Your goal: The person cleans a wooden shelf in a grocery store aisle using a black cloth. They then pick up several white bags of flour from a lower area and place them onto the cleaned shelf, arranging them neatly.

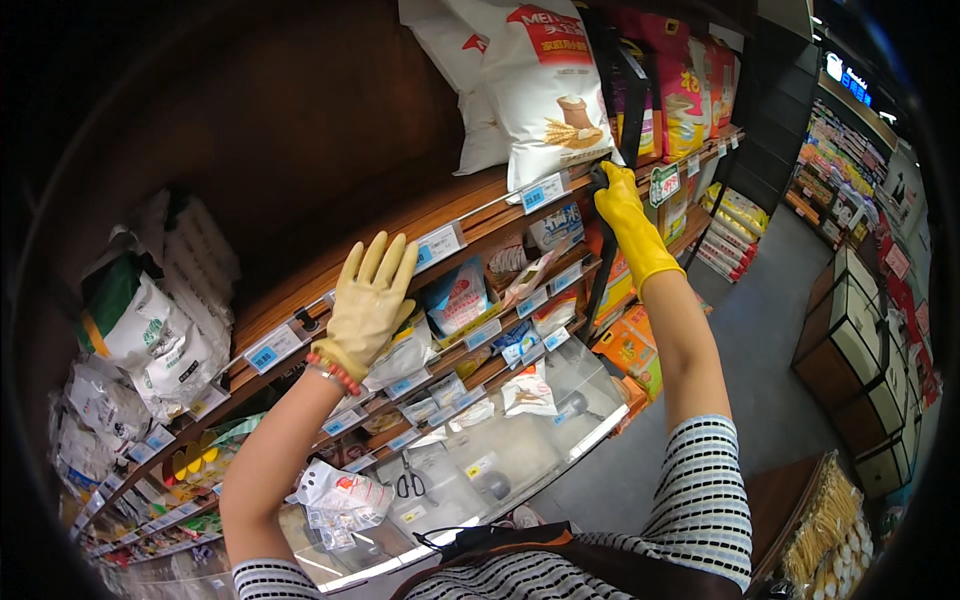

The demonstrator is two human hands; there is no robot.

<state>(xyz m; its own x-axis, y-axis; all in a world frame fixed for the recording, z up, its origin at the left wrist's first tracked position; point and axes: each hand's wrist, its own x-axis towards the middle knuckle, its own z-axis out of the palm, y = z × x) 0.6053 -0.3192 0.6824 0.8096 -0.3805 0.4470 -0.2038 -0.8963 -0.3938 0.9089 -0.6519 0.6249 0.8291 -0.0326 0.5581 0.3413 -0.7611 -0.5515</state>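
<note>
My left hand (368,298), in a cream rubber glove, rests at the front edge of the wooden shelf (420,213), fingers stretched out and holding nothing. A yellow rubber glove covers my right hand (624,204), which is closed at the shelf edge beside a black upright post (629,105). Something dark shows at its fingertips; I cannot make out what it is. Just left of that hand stands a large white flour bag (545,85) with a red label and a wheat picture. A price label (545,192) sits on the shelf edge below the bag.
White bags (165,335) fill the shelf's left end; colourful bags (680,85) stand beyond the post. Lower shelves hold small packets (462,297). Below are clear-lidded bins (510,455) with scissors (409,478) on top. An aisle floor (755,370) and a display case (855,350) lie right.
</note>
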